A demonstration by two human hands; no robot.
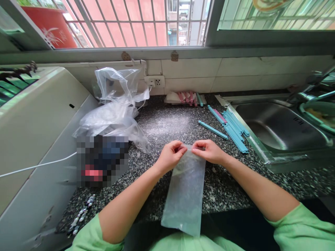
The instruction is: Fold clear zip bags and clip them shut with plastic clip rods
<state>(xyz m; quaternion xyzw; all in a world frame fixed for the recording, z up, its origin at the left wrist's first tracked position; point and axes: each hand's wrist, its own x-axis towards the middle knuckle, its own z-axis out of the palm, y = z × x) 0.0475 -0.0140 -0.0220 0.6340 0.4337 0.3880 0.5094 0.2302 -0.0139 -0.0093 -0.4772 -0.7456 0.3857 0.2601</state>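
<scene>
A clear plastic bag (pixel 185 195) hangs flat from my two hands, its lower end reaching past the counter's front edge. My left hand (pixel 171 155) pinches the bag's top edge near one corner, thumb against fingers. At the other corner my right hand (pixel 209 151) grips the same edge in a matching pinch. Beyond the right hand lies a single blue bag-sealing clip (pixel 213 130). More blue sealing clips (pixel 234 132) lie in a loose pile by the sink, with a pink clip (pixel 220 115) among them.
Crumpled plastic bags (pixel 112 111) heap at the left, behind a blurred-out object (pixel 103 160) with a white cable. Several pink clips on a small pack (pixel 187 98) stand against the tiled wall. A steel sink (pixel 282 122) is at the right; a wall socket (pixel 155 82) sits at the back.
</scene>
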